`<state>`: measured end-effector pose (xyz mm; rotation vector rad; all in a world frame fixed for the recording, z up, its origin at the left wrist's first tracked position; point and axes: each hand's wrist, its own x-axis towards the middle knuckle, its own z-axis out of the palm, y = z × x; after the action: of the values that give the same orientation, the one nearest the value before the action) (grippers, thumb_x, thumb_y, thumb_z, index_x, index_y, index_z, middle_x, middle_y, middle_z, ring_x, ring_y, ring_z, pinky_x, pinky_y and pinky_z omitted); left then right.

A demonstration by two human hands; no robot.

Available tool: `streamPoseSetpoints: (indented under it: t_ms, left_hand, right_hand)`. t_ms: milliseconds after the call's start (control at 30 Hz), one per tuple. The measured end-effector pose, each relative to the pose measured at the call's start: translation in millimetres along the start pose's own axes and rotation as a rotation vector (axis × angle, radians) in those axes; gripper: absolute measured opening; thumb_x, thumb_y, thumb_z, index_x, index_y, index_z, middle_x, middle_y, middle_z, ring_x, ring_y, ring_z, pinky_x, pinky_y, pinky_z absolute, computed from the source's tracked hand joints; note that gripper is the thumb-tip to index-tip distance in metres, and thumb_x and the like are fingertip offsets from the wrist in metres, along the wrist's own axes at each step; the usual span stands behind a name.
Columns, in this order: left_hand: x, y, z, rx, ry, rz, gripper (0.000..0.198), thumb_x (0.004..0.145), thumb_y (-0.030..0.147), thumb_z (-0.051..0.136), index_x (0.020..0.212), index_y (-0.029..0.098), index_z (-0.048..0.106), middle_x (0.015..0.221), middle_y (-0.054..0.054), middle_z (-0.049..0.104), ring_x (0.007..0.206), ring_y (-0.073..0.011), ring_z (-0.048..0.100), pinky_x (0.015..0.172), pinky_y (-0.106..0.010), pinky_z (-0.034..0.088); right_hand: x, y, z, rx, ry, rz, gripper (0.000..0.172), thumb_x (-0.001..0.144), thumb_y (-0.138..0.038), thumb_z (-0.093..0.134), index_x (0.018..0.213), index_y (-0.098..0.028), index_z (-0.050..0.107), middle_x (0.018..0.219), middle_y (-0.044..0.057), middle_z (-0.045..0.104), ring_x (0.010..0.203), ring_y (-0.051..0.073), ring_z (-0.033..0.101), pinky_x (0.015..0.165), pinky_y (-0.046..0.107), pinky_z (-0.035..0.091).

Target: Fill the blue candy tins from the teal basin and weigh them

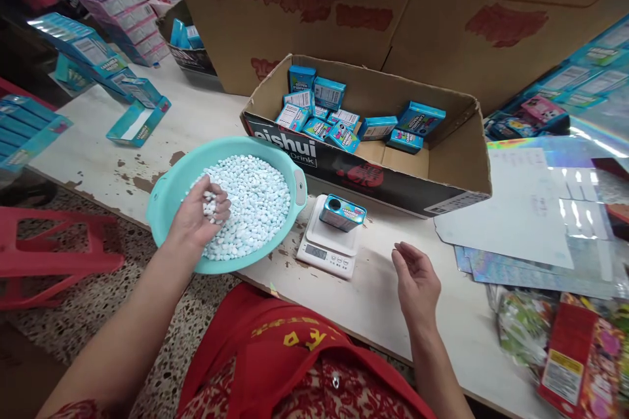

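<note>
My left hand [192, 217] is in the turquoise basin [164, 195], its fingers curled around a few small white candies. Many more pale candies [260, 200] fill the basin below and beside it. Just right of the basin sits a white digital scale [328, 256]; its display is lit, but I cannot read the figures. On the scale's plate rests a small blue candy tin [343, 213] with a dark round hole on its upper side. My right hand [417, 278] is over the table to the right of the scale, fingers loosely apart, holding nothing.
Behind the scale stands an open cardboard box [457, 173] with several blue tins [344, 137] in it. Blue display cartons [138, 123] and stacked boxes [118, 3] are at the left. White sheets [511, 203] and candy packets [570, 353] lie right. A red stool [54, 255] stands below left.
</note>
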<state>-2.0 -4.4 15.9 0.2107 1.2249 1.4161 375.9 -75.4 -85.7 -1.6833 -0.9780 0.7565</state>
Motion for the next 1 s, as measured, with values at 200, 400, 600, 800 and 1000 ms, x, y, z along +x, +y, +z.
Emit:
streamPoseSetpoints:
  t_ms: [200,400,600,800,1000]
  left_hand:
    - [-1.0,-0.4,0.1,0.128,-0.08,0.222,0.041,0.089,0.047,0.058,0.061,0.018,0.049,0.05,0.004,0.033,0.04,-0.0048,0.027,0.032,-0.017,0.02]
    - [0.1,-8.8,-2.7,0.375,-0.066,0.299,0.04,0.081,0.05,0.067,0.063,0.018,0.053,0.049,0.004,0.034,0.04,-0.0052,0.031,0.035,-0.018,0.02]
    - [-4.6,-15.3,-7.5,0.982,-0.029,0.594,0.037,0.087,0.048,0.054,0.064,0.019,0.058,0.053,0.0,0.045,0.049,-0.0121,0.042,0.046,-0.024,0.032]
    - [-3.2,-24.0,-15.0,1.727,-0.205,0.822,0.025,0.087,0.036,0.055,0.106,0.023,0.066,0.127,-0.01,0.057,0.121,-0.0328,0.046,0.099,-0.047,0.037]
    - [-17.0,-41.3,-1.8,1.115,-0.152,0.626,0.03,0.086,0.045,0.057,0.105,0.023,0.065,0.116,-0.007,0.062,0.112,-0.0261,0.055,0.097,-0.039,0.043]
  right_hand:
    - [-2.9,5.0,11.0,-0.001,-0.081,0.009,0.041,0.074,-0.049,0.07,0.1,-0.018,0.065,0.104,0.012,0.069,0.094,0.024,0.065,0.091,0.049,0.048]
    - [-2.0,-2.1,21.9,-0.007,-0.134,-0.001,0.038,0.074,-0.049,0.07,0.097,-0.019,0.066,0.102,0.011,0.07,0.092,0.024,0.065,0.089,0.048,0.05]
    - [0.2,-5.5,22.4,-0.025,-0.171,-0.052,0.036,0.078,-0.046,0.067,0.103,-0.019,0.064,0.104,0.01,0.068,0.094,0.023,0.064,0.088,0.046,0.05]
    - [9.5,-18.1,43.7,-0.111,-0.204,-0.281,0.067,0.068,-0.046,0.077,0.126,-0.022,0.051,0.128,0.012,0.054,0.119,0.028,0.051,0.094,0.047,0.046]
    - [27.1,-44.1,81.0,-0.096,-0.361,-0.326,0.043,0.074,-0.047,0.071,0.106,-0.021,0.059,0.099,0.005,0.066,0.091,0.023,0.061,0.084,0.04,0.049]
